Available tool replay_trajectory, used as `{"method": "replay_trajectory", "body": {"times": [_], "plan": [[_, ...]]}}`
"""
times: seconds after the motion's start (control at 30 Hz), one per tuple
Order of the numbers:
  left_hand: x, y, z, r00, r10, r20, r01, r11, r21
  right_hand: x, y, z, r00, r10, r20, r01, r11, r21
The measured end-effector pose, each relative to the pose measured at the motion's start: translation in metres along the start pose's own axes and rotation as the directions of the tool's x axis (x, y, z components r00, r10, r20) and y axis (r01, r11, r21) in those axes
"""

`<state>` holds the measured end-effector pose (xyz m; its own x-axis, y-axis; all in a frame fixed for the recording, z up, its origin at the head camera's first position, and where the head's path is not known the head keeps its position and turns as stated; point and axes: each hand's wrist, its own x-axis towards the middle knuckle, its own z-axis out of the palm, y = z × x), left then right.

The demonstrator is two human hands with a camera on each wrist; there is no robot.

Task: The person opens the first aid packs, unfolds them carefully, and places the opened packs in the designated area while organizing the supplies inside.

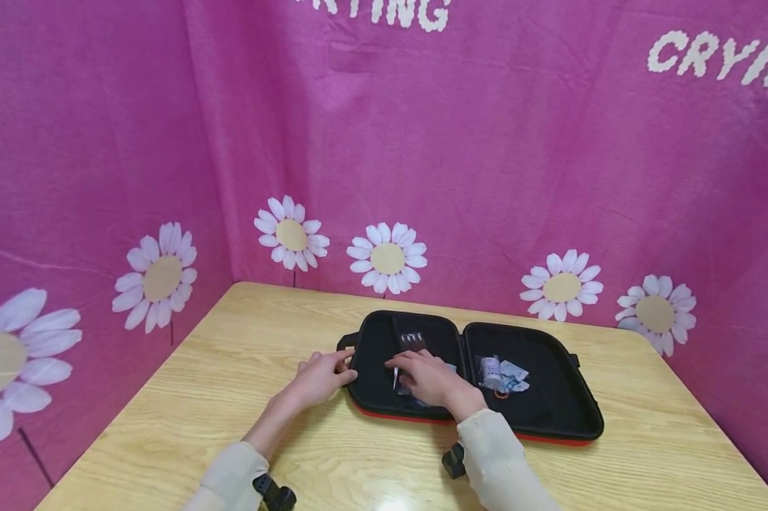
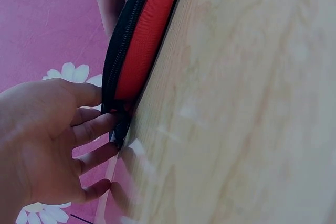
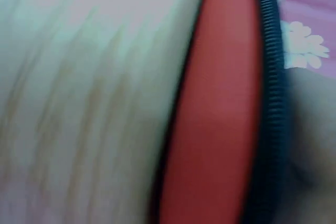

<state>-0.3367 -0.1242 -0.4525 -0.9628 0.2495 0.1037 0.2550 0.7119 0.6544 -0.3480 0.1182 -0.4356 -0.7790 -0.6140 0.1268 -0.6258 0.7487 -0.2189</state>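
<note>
An open zip case (image 1: 371, 387), black inside and red outside, lies spread flat on the table. My left hand (image 1: 323, 376) holds its left rim beside the black handle; in the left wrist view the thumb and fingers of this hand (image 2: 47, 135) meet at the case's end. Over the left half reaches my right hand (image 1: 429, 376), with a slim pale pointed item (image 1: 395, 378) at its fingertips. Under and beside that hand are a clear packet of dark-backed tools (image 1: 412, 341) and blue-tinted packets, partly hidden. The right wrist view is blurred and shows mainly the red case side (image 3: 215, 103) and zip.
In the right half of the case lie a wrapped white roll (image 1: 490, 372), pale blue-and-white packets (image 1: 514, 376) and a small orange ring (image 1: 502, 394). The wooden table (image 1: 358, 468) runs back to a magenta cloth (image 1: 486, 177) printed with daisies.
</note>
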Motion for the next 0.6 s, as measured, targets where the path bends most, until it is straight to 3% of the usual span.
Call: {"method": "replay_trajectory", "body": {"times": [0.13,0.37,0.6], "plan": [[0.001,0.002,0.003,1.000,0.001,-0.003,-0.001,1.000,-0.003,-0.008,0.001,-0.006,1.000,0.009,0.014,-0.009,0.999,0.033],[-0.001,0.003,0.004,1.000,0.005,-0.010,-0.005,1.000,-0.021,-0.019,0.006,-0.019,0.998,0.038,-0.049,-0.032,0.992,0.126],[0.000,0.002,0.002,1.000,0.000,-0.012,0.000,1.000,0.005,-0.036,0.018,-0.031,0.980,0.155,-0.128,-0.125,0.968,0.218]]}}
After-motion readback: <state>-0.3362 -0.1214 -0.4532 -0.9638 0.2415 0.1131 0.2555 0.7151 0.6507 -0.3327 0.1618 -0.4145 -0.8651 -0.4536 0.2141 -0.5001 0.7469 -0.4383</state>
